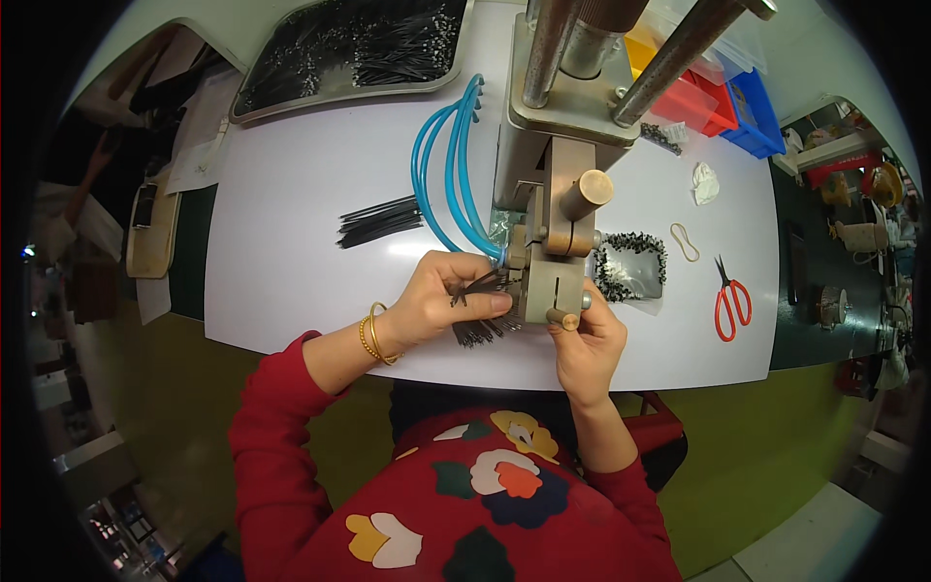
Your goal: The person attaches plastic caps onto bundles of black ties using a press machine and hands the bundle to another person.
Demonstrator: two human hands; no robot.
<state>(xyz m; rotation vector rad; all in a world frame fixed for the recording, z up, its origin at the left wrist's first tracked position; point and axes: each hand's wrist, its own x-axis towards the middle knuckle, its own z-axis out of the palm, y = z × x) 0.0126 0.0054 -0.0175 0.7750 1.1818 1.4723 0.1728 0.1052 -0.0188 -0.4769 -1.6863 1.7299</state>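
Observation:
A bunch of thin black wires point(475, 331) is gripped in my left hand point(438, 299), with the thumb laid across it at the left side of the metal press point(551, 281). My right hand point(590, 351) is at the press head's lower right, its fingers closed and partly hidden behind the metal; what they hold cannot be made out. Beside my right hand lies a clear bag point(632, 274) with many small black parts around its edge. Left of the press, another bundle of black wires point(380, 222) rests on the white table point(291, 281).
Blue air hoses point(456, 165) loop left of the press. At the back left stands a metal tray point(339, 99) of black wires. Red-handled scissors point(733, 308), a rubber band point(685, 242) and crumpled white tissue point(705, 183) lie on the right. A blue bin point(754, 121) stands behind them.

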